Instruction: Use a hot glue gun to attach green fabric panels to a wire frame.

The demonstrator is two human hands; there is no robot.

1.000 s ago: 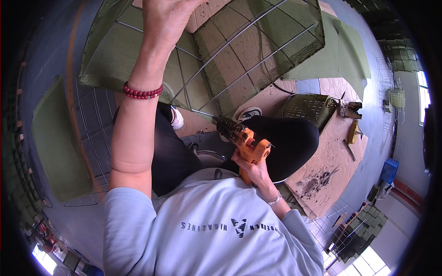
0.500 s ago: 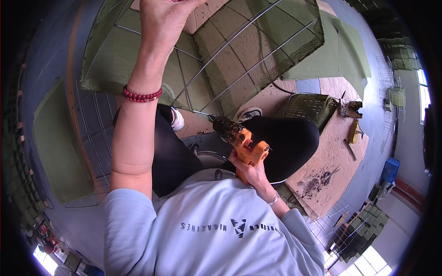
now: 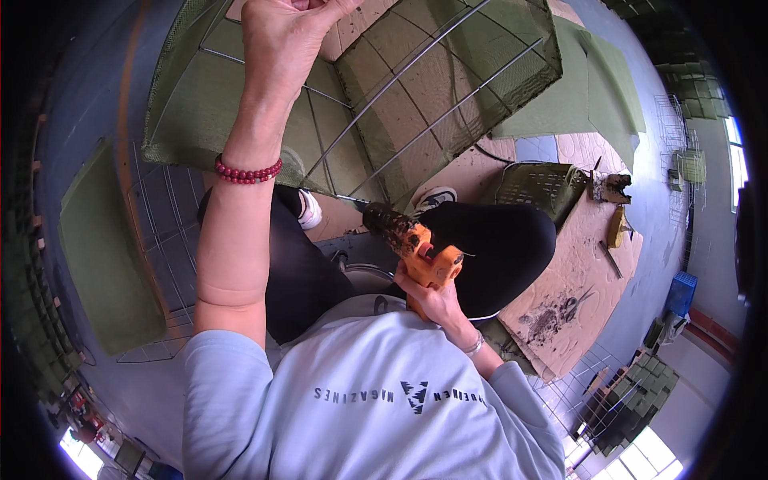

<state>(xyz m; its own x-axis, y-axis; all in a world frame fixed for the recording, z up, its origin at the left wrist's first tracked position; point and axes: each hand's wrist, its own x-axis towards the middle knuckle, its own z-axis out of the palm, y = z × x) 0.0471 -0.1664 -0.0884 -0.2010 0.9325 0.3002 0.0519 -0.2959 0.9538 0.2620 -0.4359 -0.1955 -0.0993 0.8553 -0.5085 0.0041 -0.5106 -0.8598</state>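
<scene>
At the top edge my left hand point(image 3: 284, 40) reaches over a wire frame point(image 3: 392, 80) covered with green mesh point(image 3: 240, 104). Its fingers look curled, but the picture cuts off their ends and whatever they grip. A string of red beads circles that wrist. Close to my lap, my right hand point(image 3: 432, 298) is wrapped round the handle of an orange glue gun point(image 3: 432, 264). Black crust covers the gun's front end point(image 3: 388, 222), which points up and left toward the frame's lower corner, just short of it.
To the right, cardboard point(image 3: 552, 320) carries black smears, a yellow-handled tool point(image 3: 616, 228) and a dark-stained block point(image 3: 612, 188). A green basket point(image 3: 536, 184) stands beside my knee. Another green mesh panel point(image 3: 108, 256) lies at left. A blue crate point(image 3: 682, 292) sits farther right.
The glue gun has shifted slightly left in my right hand. My left hand and the mesh-covered frame have barely moved.
</scene>
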